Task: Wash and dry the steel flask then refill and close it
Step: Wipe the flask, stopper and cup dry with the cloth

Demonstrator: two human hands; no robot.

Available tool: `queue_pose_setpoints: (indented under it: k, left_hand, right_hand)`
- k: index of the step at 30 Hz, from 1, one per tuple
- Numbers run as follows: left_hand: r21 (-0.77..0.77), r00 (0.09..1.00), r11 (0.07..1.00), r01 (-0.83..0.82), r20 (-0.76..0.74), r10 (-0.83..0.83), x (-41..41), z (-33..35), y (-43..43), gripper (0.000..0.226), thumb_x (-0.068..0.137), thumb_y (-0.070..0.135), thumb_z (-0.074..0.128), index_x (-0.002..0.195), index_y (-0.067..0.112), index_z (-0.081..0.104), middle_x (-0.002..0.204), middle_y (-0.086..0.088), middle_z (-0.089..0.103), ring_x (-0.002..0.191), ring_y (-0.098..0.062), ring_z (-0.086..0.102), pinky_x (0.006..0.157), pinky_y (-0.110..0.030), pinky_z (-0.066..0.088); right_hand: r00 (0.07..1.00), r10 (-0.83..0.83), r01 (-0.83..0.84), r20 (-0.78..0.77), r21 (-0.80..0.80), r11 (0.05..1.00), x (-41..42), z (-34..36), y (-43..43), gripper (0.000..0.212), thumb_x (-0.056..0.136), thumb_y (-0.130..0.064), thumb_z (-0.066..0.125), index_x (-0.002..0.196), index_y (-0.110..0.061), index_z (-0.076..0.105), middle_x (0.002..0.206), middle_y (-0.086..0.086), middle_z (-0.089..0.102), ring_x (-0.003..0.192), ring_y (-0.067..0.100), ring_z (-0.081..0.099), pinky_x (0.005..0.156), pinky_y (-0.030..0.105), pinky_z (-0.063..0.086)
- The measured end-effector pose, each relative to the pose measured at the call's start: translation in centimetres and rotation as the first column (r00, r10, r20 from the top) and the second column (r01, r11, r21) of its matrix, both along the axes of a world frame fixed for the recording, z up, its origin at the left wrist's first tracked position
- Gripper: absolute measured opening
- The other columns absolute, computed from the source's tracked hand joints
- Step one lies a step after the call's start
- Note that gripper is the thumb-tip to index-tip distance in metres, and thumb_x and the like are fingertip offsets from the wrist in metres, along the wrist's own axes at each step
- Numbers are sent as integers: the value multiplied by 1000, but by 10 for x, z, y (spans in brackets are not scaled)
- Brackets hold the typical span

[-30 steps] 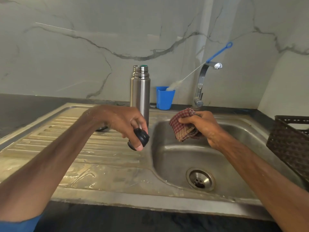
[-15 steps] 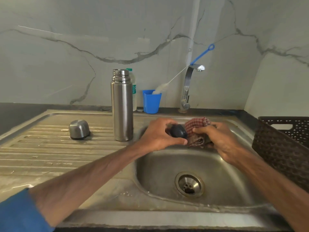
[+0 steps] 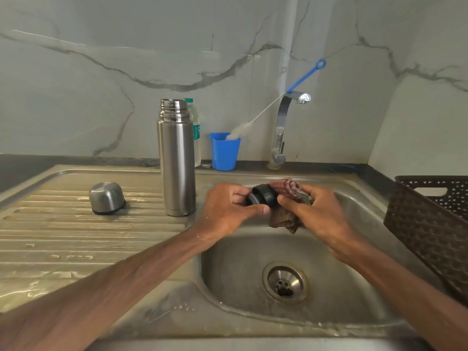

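- Both hands are over the sink basin (image 3: 240, 287). The L hand (image 3: 228, 211) grips the black stopper (image 3: 262, 196), thumb under it, fingers curled on top.
- R hand (image 3: 321, 214) clutches the checked cloth (image 3: 283, 221), bunched vs. the stopper's end.
- Steel flask (image 3: 177, 168) stands upright w/ its top open, just left of the L hand. Steel cup lid (image 3: 106, 198) sits mouth-down farther left.
- Blue cup (image 3: 225, 154) w/ bottle brush (image 3: 278, 100) and tap (image 3: 281, 127) are behind the hands. Basket (image 3: 430, 224) is right of the R hand.
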State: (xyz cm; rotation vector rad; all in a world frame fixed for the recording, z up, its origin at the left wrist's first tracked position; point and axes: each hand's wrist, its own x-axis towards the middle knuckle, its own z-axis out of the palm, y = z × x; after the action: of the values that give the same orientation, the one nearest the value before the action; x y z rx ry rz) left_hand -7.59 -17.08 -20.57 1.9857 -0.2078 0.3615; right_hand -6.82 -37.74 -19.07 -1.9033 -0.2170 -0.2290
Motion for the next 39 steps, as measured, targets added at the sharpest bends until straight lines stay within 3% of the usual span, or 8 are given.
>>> queue_pose_setpoints:
  k: [7,11,16,20,25,29,36,39]
  left_hand:
    - [7,1000,1000,5,-29,-4,-2,-3,8,28,82,29,89,106,16,83,83,-2,81,91,-26,78,85,-42,60]
    - [123,999,992,31,31,-35,-4,-6,2,24,85,38,86,95,17,84,75,3,79,75,-22,78,64,-43,59]
    - [164,998,986,23,61,-33,-5,0,4,34,87,46,81,98,13,82,76,-2,79,73,-29,77,68,-58,59]
    - [152,1000,988,-2,28,-3,-7,7,9,37,85,43,82,95,8,82,71,1,78,69,-25,77,74,-51,60]
    - [268,992,962,47,101,-77,-10,3,-1,25,89,38,82,86,13,81,71,1,77,63,-25,73,62,-51,58]
    - [253,995,967,21,89,-45,-2,4,8,27,87,33,83,106,14,82,87,0,81,77,-23,78,73,-54,62]
    - [291,976,946,143,118,-183,-10,9,8,34,89,24,83,122,15,77,102,6,81,87,-2,77,81,-29,64]
    - [304,956,931,203,145,-256,-15,12,4,39,91,25,82,129,17,74,110,7,80,97,-3,76,87,-33,63]
  right_hand:
    - [972,171,-144,159,-168,975,-16,5,7,44,90,-5,78,126,-28,74,80,-6,78,65,10,72,58,29,62]
    - [947,222,-144,234,-310,940,-11,9,0,67,81,3,82,137,-30,66,106,-17,76,80,-14,66,68,8,51]
    - [929,269,-155,253,-394,906,-7,8,-2,68,84,-1,81,143,-30,61,120,-17,74,92,-23,61,81,6,51]
    - [872,348,-136,344,-513,848,-6,5,2,70,83,8,79,144,-22,59,149,-8,54,134,-19,38,111,4,32]
    - [868,366,-149,335,-529,836,-4,10,-2,72,84,14,71,145,-21,59,150,-8,56,140,-3,46,116,11,33]
    - [875,382,-180,295,-535,826,-3,12,0,68,88,6,74,147,-24,56,150,-9,55,141,-1,47,118,16,34]
    - [891,334,-157,308,-481,862,-11,17,1,66,84,14,65,139,-22,65,137,-10,65,127,-8,54,104,2,39]
    - [941,289,-230,175,-294,928,-9,21,-5,60,85,15,65,129,-25,73,118,-6,77,102,0,72,83,17,59]
